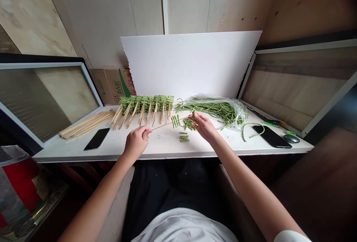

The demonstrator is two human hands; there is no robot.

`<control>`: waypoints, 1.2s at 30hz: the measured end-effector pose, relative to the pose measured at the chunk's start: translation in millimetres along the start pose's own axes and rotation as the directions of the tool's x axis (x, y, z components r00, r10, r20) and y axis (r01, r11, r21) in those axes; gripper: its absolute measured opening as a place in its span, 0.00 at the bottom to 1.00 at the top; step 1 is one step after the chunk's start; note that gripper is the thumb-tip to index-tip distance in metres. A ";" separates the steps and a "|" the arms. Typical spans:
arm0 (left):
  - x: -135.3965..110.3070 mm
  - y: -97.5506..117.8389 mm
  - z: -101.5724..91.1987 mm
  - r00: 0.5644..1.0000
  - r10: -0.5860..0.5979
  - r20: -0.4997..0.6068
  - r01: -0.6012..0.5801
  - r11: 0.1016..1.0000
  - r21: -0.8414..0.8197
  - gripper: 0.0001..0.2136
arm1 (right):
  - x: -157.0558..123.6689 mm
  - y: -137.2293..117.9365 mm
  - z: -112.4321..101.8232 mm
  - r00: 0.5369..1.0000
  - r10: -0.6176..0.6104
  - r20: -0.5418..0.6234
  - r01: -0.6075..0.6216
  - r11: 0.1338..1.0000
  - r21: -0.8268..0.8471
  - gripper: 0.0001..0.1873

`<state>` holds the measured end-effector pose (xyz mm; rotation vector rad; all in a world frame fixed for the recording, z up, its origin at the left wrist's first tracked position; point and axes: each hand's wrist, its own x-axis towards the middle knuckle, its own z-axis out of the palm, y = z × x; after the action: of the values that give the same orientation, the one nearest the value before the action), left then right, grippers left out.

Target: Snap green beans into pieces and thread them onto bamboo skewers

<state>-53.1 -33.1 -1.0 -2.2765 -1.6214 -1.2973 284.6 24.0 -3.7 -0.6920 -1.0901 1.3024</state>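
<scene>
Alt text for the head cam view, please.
Two bare hands work over a white table: the left hand holds a bamboo skewer while the right hand pinches a cut green bean piece at its far end. Behind them lie a row of skewered beans and a plastic bag of long green beans.

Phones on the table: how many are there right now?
2. One black phone lies left of the left hand, by the skewer bundle; the other lies far right, past the bagged beans.

Bamboo skewer's end (pixel 170 123) hidden in the left hand (pixel 136 142), green bean pieces (pixel 189 124) partly behind the right hand (pixel 204 126)
</scene>
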 end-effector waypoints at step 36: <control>0.9 0.9 -2.4 1.000 -0.010 -0.012 0.010 0.999 0.031 0.11 | -1.3 7.0 2.3 0.997 0.009 -0.073 -0.011 1.000 -0.021 0.23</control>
<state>-53.7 -34.0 1.4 -2.2420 -1.6395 -1.2763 279.8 23.6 -9.4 -0.7565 -1.0439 1.2658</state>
